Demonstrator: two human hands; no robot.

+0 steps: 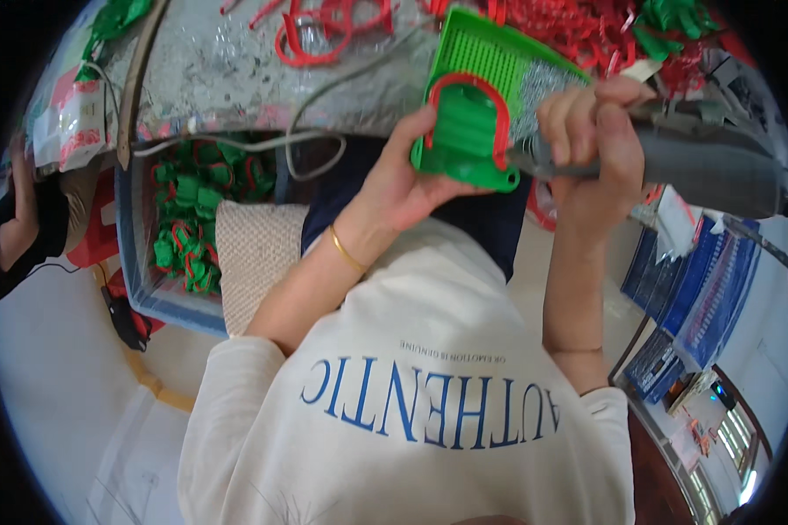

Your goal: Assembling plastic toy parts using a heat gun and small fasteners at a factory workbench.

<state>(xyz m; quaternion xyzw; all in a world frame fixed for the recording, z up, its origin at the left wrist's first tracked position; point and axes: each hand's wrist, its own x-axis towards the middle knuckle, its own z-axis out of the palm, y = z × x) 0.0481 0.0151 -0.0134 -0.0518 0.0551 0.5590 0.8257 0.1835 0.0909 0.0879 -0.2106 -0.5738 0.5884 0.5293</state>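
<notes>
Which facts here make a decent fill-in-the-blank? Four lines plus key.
1. The left hand holds a green part with a ____ arch on it.
2. The right hand grips a grey tool whose tip points toward the picture's ____ side.
3. The bracelet on the left wrist is ____ in colour.
4. Many green and red pieces lie in a ____ crate.

Missing words: red; left; gold; blue

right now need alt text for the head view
A person's left hand holds a green piece with a red arch while the right hand grips a grey handheld tool pointed at the arch's right end. Just beyond is a green tray of small silvery parts; to the left, a blue tub holds green and red pieces.
</notes>
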